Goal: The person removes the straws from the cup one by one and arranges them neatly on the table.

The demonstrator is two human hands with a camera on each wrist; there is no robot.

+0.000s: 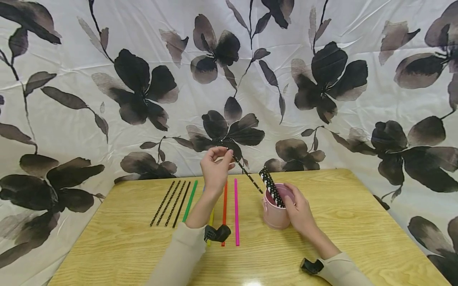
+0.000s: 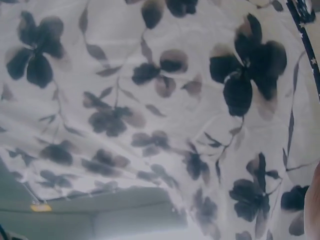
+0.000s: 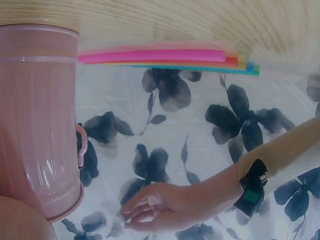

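Note:
My left hand [image 1: 216, 169] is raised over the far part of the table, pinching a thin black straw with pale specks [image 1: 247, 174] near its upper end. The straw slants down to the right, its lower end close to the pink bucket's [image 1: 274, 220] rim; whether they touch I cannot tell. In the left wrist view a star-patterned black straw [image 2: 306, 45] crosses the upper right corner. My right hand [image 1: 300, 209] grips the bucket from its right side. A bundle of black-and-white patterned straws [image 1: 271, 187] leans inside the bucket. The right wrist view shows the bucket's side [image 3: 40, 115] up close.
Left on the wooden table [image 1: 114, 230] lie several black straws [image 1: 168, 202] in a row. Beside them are a green straw [image 1: 190, 200], a yellow one [image 1: 211, 218], a red one [image 1: 224, 210] and a magenta one [image 1: 236, 210]. A floral cloth [image 1: 272, 131] hangs behind.

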